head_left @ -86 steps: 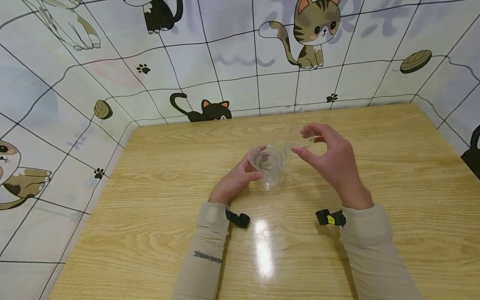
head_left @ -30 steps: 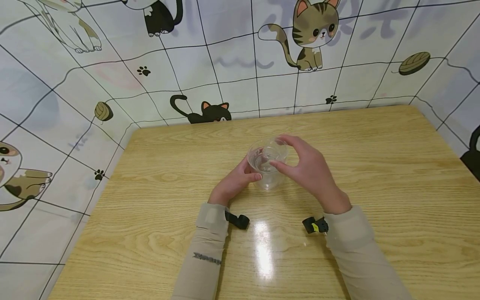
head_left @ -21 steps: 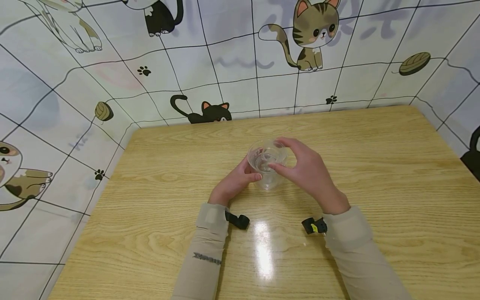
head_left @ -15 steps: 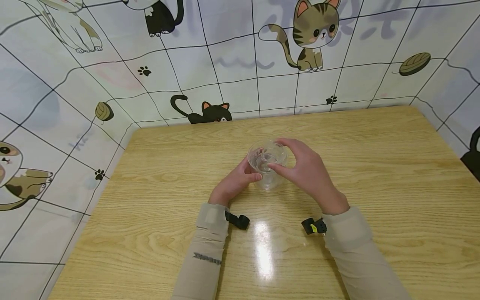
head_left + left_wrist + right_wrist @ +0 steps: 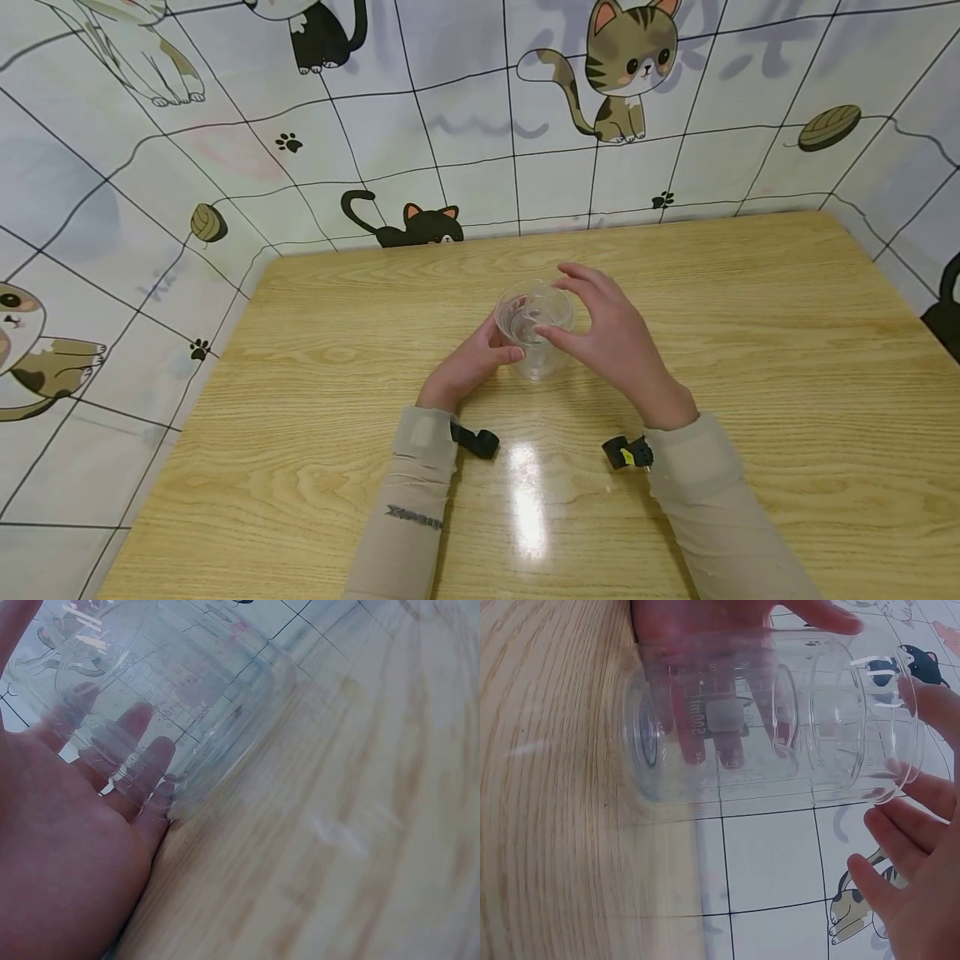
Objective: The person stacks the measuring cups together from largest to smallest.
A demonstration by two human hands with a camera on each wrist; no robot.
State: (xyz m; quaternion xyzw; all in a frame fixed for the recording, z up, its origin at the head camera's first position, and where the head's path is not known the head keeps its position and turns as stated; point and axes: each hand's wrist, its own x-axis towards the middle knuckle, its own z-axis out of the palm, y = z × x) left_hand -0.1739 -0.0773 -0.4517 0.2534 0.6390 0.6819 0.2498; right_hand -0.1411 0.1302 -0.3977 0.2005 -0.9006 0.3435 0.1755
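Note:
A large clear glass beaker (image 5: 538,362) stands upright on the table, with "500ml" marks visible on its wall in the right wrist view. My left hand (image 5: 474,364) grips its left side, fingers behind the glass and thumb in front. Inside the beaker's mouth sits a smaller clear glass vessel (image 5: 832,720), its base well above the large beaker's bottom. My right hand (image 5: 611,342) pinches this vessel's rim between thumb and a finger, while another finger is raised off the glass. Transparent walls overlap, so their exact contact is hard to tell.
The pale wood-grain table (image 5: 337,333) extends around both hands, with a bright light reflection near its front. Behind it and at both sides stand white gridded panels (image 5: 465,125) with cat drawings. Each wrist carries a small black camera (image 5: 483,443).
My right hand has brought the small vessel leftward from beside the large beaker into its mouth. Since half a second ago, one right finger has lifted from the rim. My left hand stays put.

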